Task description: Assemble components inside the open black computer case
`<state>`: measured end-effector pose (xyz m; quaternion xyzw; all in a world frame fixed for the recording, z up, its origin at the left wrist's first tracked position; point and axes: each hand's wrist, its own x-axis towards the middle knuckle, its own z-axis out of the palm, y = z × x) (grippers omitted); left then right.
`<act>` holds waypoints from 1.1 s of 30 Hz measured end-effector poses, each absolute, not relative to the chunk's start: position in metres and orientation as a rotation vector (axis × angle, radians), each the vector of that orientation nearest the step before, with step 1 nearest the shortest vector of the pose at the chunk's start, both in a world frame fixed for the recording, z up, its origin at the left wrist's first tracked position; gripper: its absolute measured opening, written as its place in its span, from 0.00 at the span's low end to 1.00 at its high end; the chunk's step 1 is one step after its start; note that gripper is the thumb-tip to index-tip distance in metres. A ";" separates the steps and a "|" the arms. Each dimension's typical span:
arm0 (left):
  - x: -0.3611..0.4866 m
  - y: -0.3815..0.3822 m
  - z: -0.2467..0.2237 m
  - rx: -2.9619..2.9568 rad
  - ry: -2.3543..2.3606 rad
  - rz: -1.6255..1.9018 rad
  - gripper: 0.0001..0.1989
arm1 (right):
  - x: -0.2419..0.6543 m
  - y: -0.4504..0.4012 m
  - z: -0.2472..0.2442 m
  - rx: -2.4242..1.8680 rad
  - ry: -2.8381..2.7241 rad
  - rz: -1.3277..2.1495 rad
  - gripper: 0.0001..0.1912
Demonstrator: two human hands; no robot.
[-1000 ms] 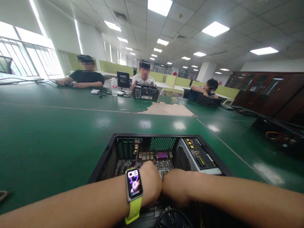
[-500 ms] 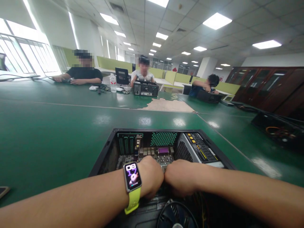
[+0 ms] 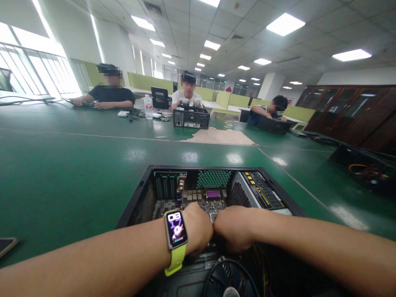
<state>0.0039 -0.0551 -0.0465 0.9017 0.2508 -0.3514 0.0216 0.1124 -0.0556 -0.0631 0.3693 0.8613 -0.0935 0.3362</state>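
Observation:
An open black computer case (image 3: pixel 204 168) lies in front of me. Over its motherboard (image 3: pixel 213 203), my left hand (image 3: pixel 198 227) and my right hand (image 3: pixel 234 227) are side by side, nearly touching at the knuckles. Both have curled fingers pointing down into the case; the fingertips and anything between them are hidden. The left wrist wears a watch with a yellow-green strap (image 3: pixel 176 259). To the right of my right hand is the power supply (image 3: pixel 260 192). A round fan (image 3: pixel 230 280) lies below the hands, near the bottom edge of the view.
Across the green table (image 3: pixel 77 165) sit three people, two of them behind computer cases (image 3: pixel 191 118). A bottle (image 3: pixel 148 108) and cables stand near the far edge. Another open case (image 3: pixel 361 169) is at the right. A phone-like object (image 3: pixel 8 246) lies at the left edge.
Both hands keep nearly the same place and curled pose. The case across the table has turned or shifted slightly to the right.

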 end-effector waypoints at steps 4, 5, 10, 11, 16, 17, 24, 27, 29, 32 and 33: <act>0.002 -0.052 -0.049 2.797 0.833 -1.066 0.15 | 0.113 -0.055 -0.064 0.958 2.300 -0.191 0.15; 0.002 -0.051 -0.050 2.801 0.848 -1.046 0.15 | 0.114 -0.055 -0.063 0.958 2.298 -0.199 0.15; 0.003 -0.051 -0.043 2.753 0.869 -1.089 0.14 | 0.115 -0.055 -0.061 0.943 2.254 -0.244 0.15; 0.004 -0.051 -0.041 2.737 0.855 -1.125 0.14 | 0.115 -0.055 -0.061 0.940 2.262 -0.237 0.15; 0.006 -0.054 -0.034 2.695 0.805 -1.196 0.16 | 0.117 -0.054 -0.063 0.907 2.331 -0.187 0.15; 0.006 -0.055 -0.034 2.703 0.815 -1.201 0.15 | 0.117 -0.054 -0.063 0.892 2.349 -0.188 0.15; 0.003 -0.056 -0.038 2.735 0.853 -1.226 0.16 | 0.112 -0.057 -0.063 0.918 2.337 -0.227 0.15; 0.003 -0.053 -0.039 2.745 0.809 -1.173 0.15 | 0.112 -0.054 -0.065 0.927 2.301 -0.238 0.14; 0.003 -0.052 -0.040 2.745 0.807 -1.147 0.15 | 0.112 -0.053 -0.065 0.940 2.298 -0.251 0.15; 0.002 -0.051 -0.044 2.756 0.812 -1.112 0.15 | 0.112 -0.053 -0.065 0.937 2.278 -0.279 0.15; 0.002 -0.050 -0.045 2.765 0.804 -1.105 0.15 | 0.112 -0.054 -0.064 0.934 2.264 -0.284 0.15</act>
